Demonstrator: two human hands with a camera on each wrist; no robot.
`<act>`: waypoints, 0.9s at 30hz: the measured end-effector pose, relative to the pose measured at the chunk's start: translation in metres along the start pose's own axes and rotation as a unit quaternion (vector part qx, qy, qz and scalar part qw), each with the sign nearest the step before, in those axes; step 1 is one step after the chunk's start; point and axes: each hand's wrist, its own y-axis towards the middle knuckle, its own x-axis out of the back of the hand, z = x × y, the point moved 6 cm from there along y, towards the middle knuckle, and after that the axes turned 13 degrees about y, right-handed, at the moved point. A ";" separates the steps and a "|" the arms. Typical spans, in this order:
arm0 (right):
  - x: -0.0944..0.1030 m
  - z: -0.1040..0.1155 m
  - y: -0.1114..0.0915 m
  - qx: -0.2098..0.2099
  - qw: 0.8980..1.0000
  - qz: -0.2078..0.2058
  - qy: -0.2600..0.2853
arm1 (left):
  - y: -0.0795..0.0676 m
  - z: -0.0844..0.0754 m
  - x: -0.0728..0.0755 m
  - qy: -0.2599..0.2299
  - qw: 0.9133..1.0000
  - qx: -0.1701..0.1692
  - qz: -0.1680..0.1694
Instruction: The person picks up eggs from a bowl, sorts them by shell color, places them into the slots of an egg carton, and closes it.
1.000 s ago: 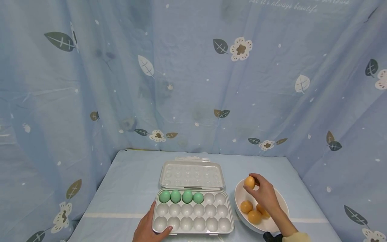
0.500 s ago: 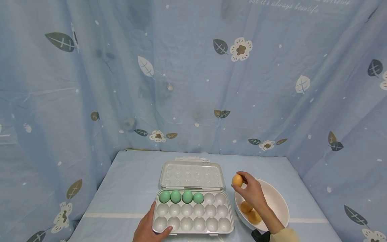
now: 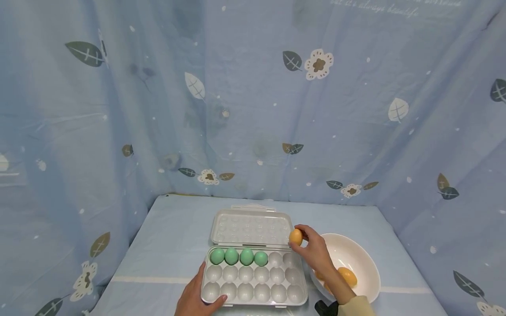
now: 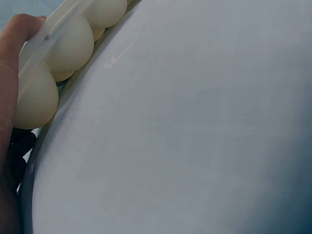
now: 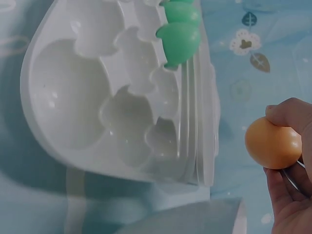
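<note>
Head view: the left hand (image 3: pixel 197 296) grips the near left corner of the egg tray (image 3: pixel 262 275). The right hand (image 3: pixel 316 252) pinches one orange egg (image 3: pixel 295 237) near the tray's far right corner, by the open lid (image 3: pixel 253 226). Four green eggs (image 3: pixel 247 256) occupy the far row, from the left. The white bowl (image 3: pixel 365 259) stands to the right – more orange eggs (image 3: pixel 348 276) inside.

Left wrist view: thumb on the tray rim; rounded cup undersides (image 4: pixel 70 46) visible.

Right wrist view: orange egg between thumb and fingers – apart from the tray.
</note>
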 end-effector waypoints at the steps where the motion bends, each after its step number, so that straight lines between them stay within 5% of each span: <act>1: -0.002 0.000 0.000 -0.003 1.000 0.000 0.000 | 0.000 0.000 0.000 -0.001 1.000 0.000 0.000; 16: -0.038 0.010 0.000 0.053 0.998 0.023 0.014 | 0.000 0.002 -0.003 0.009 1.000 -0.004 -0.006; 27: -0.068 0.020 -0.003 0.050 0.997 0.043 0.044 | -0.002 0.001 -0.002 0.010 1.000 0.012 0.014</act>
